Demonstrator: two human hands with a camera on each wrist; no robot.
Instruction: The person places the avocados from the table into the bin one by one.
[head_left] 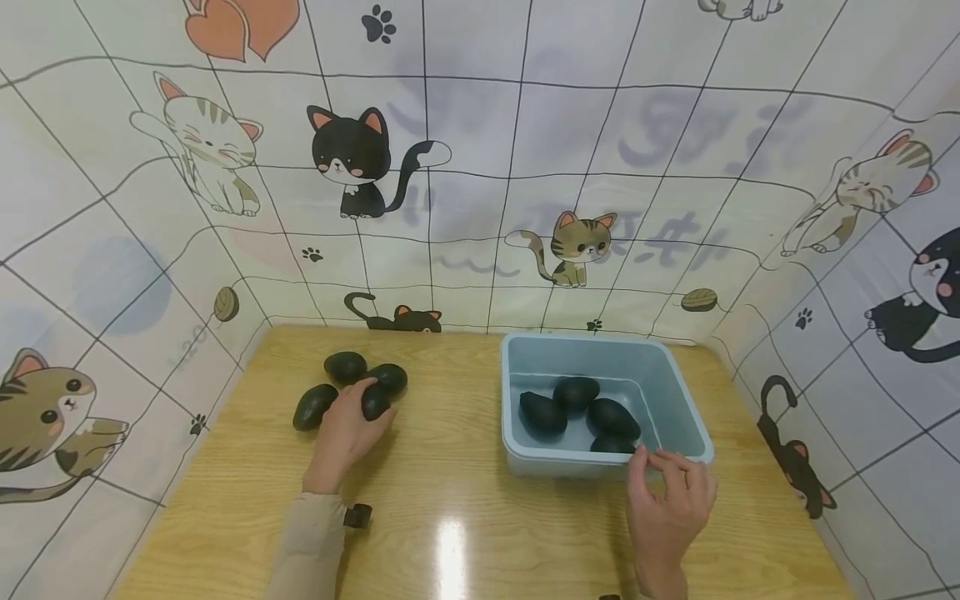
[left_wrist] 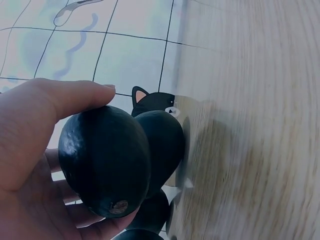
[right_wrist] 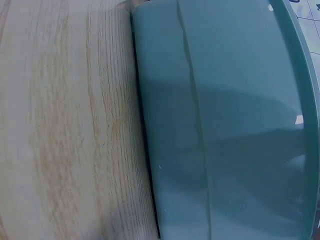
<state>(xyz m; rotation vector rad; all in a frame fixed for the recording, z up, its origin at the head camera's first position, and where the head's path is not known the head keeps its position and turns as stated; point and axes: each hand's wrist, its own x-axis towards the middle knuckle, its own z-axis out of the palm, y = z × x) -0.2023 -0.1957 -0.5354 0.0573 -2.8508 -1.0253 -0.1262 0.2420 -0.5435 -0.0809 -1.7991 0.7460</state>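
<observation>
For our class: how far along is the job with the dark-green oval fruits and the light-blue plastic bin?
Apparently done: four fruits lie in the bin.

In hand: the left hand grips one fruit, while the right hand touches the bin's near rim.

Left, if the bin is their destination: three fruits on the light-brown wood-grained table.

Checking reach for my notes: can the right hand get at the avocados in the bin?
Likely yes: the right hand holds the bin by its near rim, and nothing covers the avocados inside.
</observation>
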